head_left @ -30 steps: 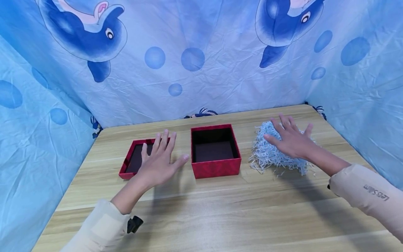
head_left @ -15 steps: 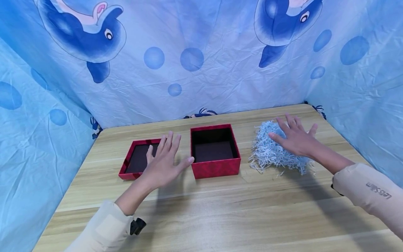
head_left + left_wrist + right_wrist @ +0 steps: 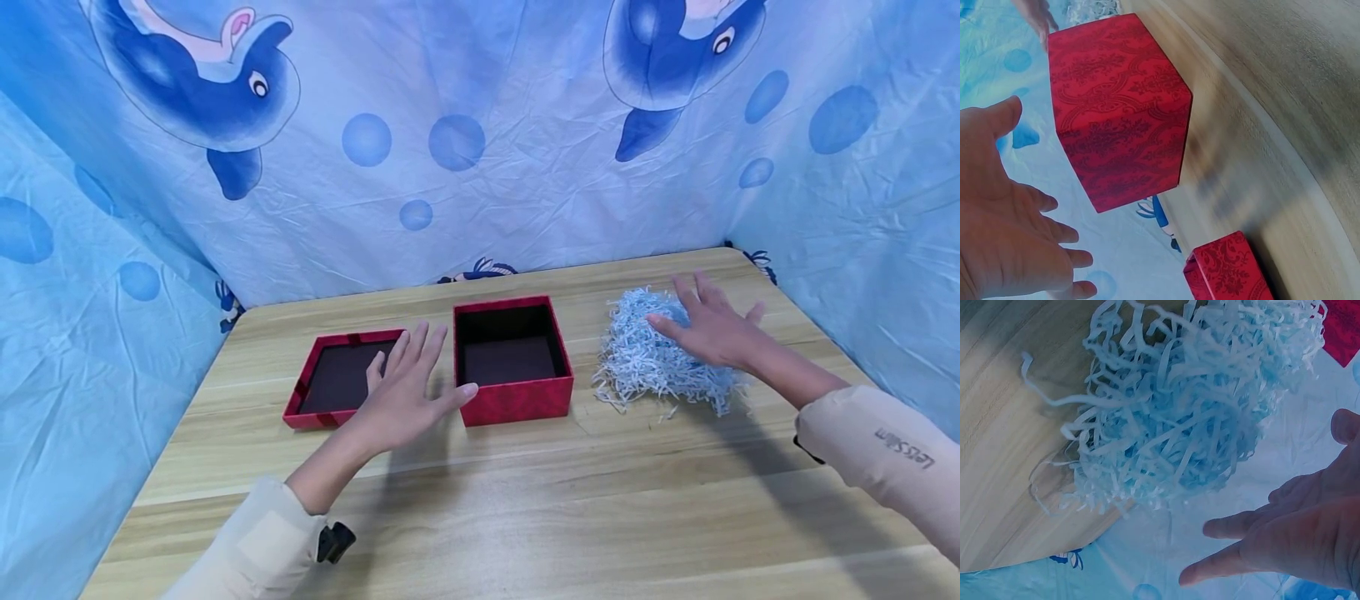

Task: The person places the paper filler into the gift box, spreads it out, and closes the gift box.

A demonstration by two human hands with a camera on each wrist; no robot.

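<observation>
A red patterned box (image 3: 517, 400) with a dark inside stands open-topped mid-table. To its left lies a shallow red lid (image 3: 330, 379), its dark inner side facing up. My left hand (image 3: 405, 400) hovers between lid and box with fingers spread, holding nothing; in the left wrist view the hand (image 3: 1016, 219) is apart from the box (image 3: 1122, 106). On the right sits a heap of pale blue shredded paper (image 3: 645, 350). Over its right side my right hand (image 3: 716, 329) is held with fingers extended. The right wrist view has that hand (image 3: 1285, 531) apart from the shreds (image 3: 1179, 412).
The wooden table (image 3: 517, 508) has its far edge against a blue curtain (image 3: 360, 225) printed with dolphins and bubbles. More curtain hangs at the left and right sides. A few loose paper strands lie around the heap.
My left hand has moved right and slightly nearer, from over the lid toward the box. My right hand has shifted a little right over the shredded paper. Box, lid and shreds stay put.
</observation>
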